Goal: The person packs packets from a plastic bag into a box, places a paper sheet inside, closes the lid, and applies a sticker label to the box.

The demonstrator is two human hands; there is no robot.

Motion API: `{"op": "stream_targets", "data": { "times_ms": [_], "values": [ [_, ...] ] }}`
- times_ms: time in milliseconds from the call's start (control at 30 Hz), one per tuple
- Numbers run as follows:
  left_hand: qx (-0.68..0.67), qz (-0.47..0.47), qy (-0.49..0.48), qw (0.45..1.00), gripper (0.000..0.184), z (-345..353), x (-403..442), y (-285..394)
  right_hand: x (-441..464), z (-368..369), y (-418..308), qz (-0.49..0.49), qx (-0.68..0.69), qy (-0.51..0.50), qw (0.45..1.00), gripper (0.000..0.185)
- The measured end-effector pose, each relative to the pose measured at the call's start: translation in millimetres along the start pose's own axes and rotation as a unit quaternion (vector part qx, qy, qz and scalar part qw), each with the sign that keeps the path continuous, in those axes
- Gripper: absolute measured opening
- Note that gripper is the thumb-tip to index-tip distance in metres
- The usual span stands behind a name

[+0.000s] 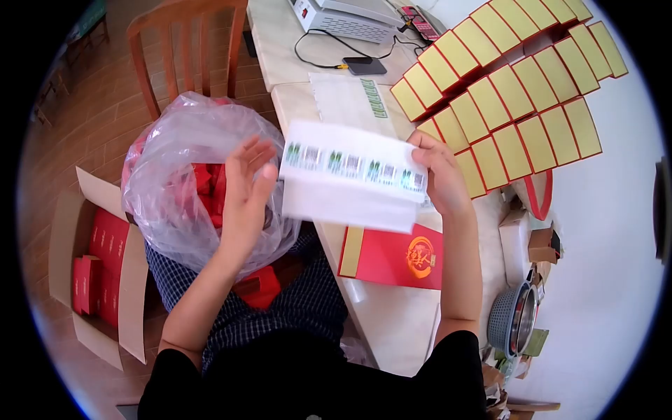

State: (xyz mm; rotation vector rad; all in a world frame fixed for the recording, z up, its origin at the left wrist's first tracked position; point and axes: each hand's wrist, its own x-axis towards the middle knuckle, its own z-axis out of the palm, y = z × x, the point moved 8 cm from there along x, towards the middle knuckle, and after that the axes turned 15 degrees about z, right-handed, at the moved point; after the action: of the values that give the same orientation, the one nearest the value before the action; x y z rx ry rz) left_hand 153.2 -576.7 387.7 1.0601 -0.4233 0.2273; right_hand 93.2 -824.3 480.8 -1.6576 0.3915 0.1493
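Note:
My right hand (pixel 442 171) pinches the right edge of a white label sheet (pixel 350 168), which is raised over the table's edge. A row of stickers with green print and black square codes runs along it, and its lower part hangs folded. My left hand (pixel 248 189) is off the sheet's left end, fingers apart, holding nothing. Behind that hand sits a clear plastic bag (pixel 189 140) with red items (pixel 206 185) inside. Under the sheet lies a flat red box (pixel 392 262) with a gold emblem and a gold side strip, partly covered by my right forearm.
Another label sheet (pixel 350 101) lies on the table (pixel 392 322). Several gold-and-red boxes (pixel 518 84) are stacked in rows at the right. A phone (pixel 365 66) with a cable lies near a white appliance (pixel 350 21). An open carton (pixel 133 294) with red boxes stands on the floor beside a wooden chair (pixel 189 35).

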Motion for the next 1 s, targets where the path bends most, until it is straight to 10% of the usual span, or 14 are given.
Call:
{"op": "stream_targets", "data": {
  "times_ms": [300, 367, 633, 1000],
  "values": [
    [-0.002, -0.187, -0.138, 0.973, 0.022, -8.4, -19.8, -5.2, 5.7, 43.3, 10.6, -0.008, -0.168, -0.058, 0.984, 0.006],
    [-0.018, -0.177, -0.126, 0.976, 0.02, -4.6, -20.2, -4.5, -24.0, 50.1, -35.4, -0.292, -0.353, 0.269, 0.847, 0.007],
    [-0.089, -0.166, 0.006, 0.982, 0.023, 14.2, -30.3, 2.4, -88.7, 111.3, -29.3, -0.39, -0.415, 0.454, 0.685, 0.03],
    [-0.144, -0.141, 0.019, 0.979, 0.018, 36.3, -41.7, 4.4, -72.9, 115.3, 6.2, -0.36, -0.307, 0.351, 0.808, 0.025]
  ]
}}
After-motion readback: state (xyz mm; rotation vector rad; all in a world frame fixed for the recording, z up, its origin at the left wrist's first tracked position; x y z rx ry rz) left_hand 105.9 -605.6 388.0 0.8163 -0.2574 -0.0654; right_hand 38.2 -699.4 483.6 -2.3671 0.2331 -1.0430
